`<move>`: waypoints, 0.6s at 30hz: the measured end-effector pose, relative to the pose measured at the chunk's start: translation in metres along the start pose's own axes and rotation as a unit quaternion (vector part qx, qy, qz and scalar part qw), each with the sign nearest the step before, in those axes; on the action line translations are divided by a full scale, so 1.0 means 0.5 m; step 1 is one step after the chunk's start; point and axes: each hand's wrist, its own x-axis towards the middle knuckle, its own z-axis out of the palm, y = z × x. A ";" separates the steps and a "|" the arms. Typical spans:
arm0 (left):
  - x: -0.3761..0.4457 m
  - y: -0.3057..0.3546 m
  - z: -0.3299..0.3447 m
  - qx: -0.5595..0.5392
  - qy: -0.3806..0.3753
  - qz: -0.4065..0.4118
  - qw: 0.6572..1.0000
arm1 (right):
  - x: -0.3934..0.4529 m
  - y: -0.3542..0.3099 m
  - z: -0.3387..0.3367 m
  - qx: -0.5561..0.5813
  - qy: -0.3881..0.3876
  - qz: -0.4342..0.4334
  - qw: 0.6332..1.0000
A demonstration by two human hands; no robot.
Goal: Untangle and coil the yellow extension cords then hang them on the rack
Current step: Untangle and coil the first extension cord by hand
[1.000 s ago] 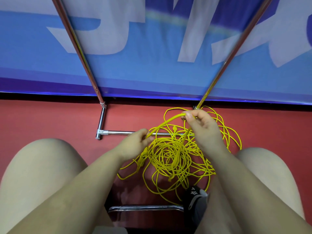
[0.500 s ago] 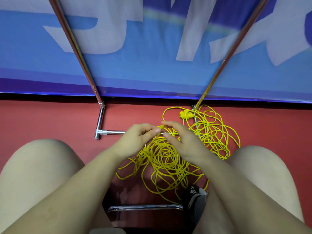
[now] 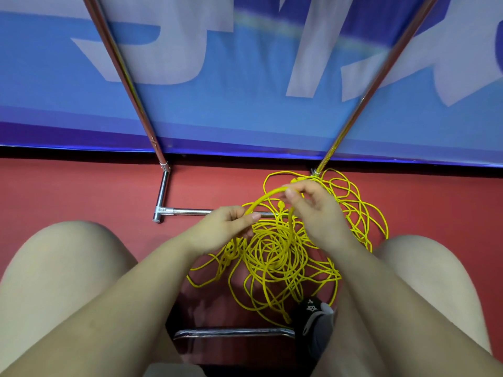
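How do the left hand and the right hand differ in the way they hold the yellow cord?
The left hand sits lower and nearer the person, pinching the near end of the raised cord arc; the right hand is higher and farther out, gripping the arc's top end with its fingertips. The left hand is over the pile's left edge; the right hand covers the tangled pile toward the rack base. Both grip the same strand.

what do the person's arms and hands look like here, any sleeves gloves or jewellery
Both arms are bare up to the edge of the view: no sleeves show. The left hand and right hand wear no gloves, and no rings, watch or bracelet can be seen on the fingers or wrists. The fingernails look short and unpainted. No markings are visible on either forearm.
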 end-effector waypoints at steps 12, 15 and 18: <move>0.005 -0.028 -0.014 0.170 0.047 -0.024 0.984 | 0.030 0.021 -0.066 -0.093 0.210 0.060 0.971; 0.005 -0.010 -0.007 0.156 0.034 0.041 0.986 | 0.010 0.015 -0.032 -0.184 0.042 0.019 0.982; 0.004 -0.001 0.001 0.138 0.027 0.070 0.988 | -0.011 0.020 0.004 -0.212 -0.111 0.011 0.971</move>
